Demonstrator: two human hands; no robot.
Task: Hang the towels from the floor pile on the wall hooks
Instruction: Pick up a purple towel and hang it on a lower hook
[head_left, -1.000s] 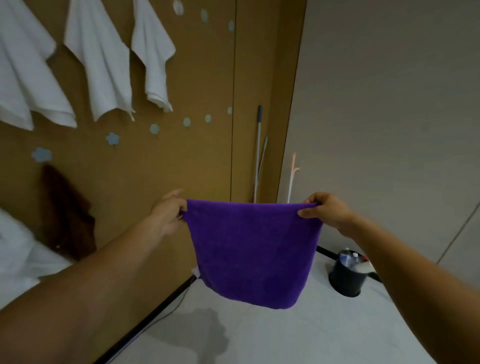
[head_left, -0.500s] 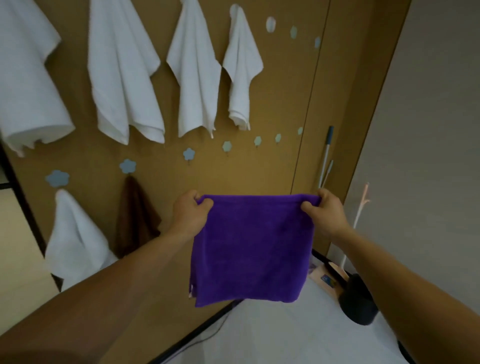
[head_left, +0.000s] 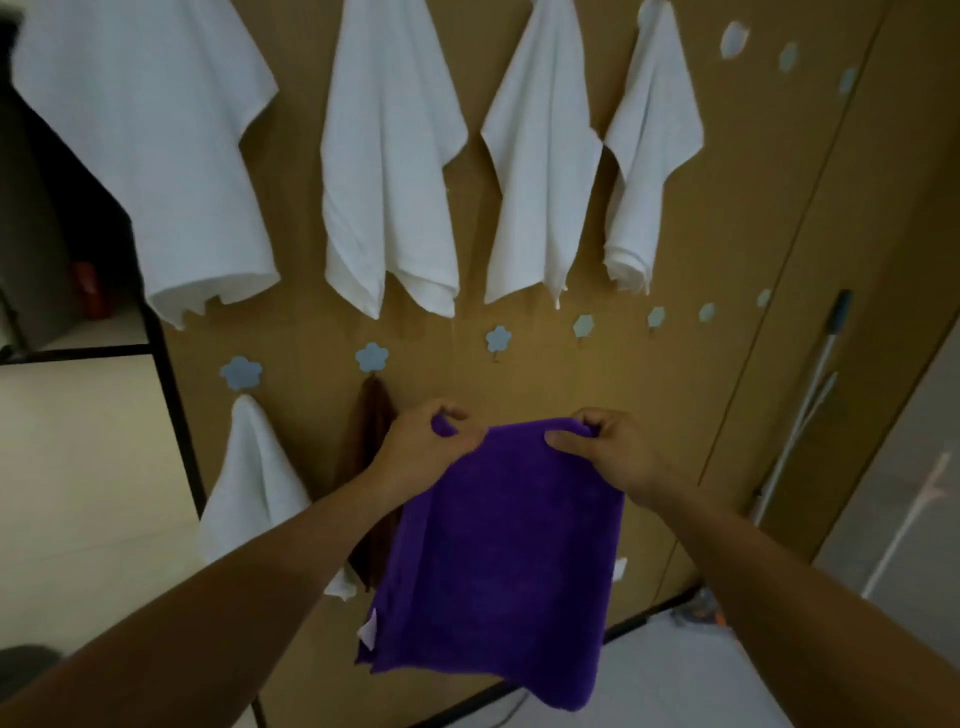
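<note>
1. Left hand (head_left: 421, 441) pinches the top edge of the purple towel (head_left: 498, 561) near its left corner; fingers curled tight on the cloth.
2. Right hand (head_left: 608, 452) grips the same top edge near the right corner, thumb on the near side. Hands close together, so the edge bunches between them.
3. Purple towel hangs from both hands in front of the wall (head_left: 727, 234), not on any hook; a small white tag (head_left: 370, 631) shows at its lower left corner.
4. Just above the hands, lower row of flower hooks: free hook (head_left: 498, 340) looks nearest, more free ones to its right (head_left: 583, 326).
5. Lower row, left end: a white towel (head_left: 249, 493) and a brown towel (head_left: 371, 457) each hang from a hook.
6. Upper row: four white towels hung, e.g. (head_left: 389, 171); a few bare hooks at upper right (head_left: 733, 39).
7. Progress: six towels up, purple one in hand, likely going on the free hook next. Floor pile not in view, so cannot tell how many remain.
8. Mop handle (head_left: 815, 384) leans at the right side of the wall.
</note>
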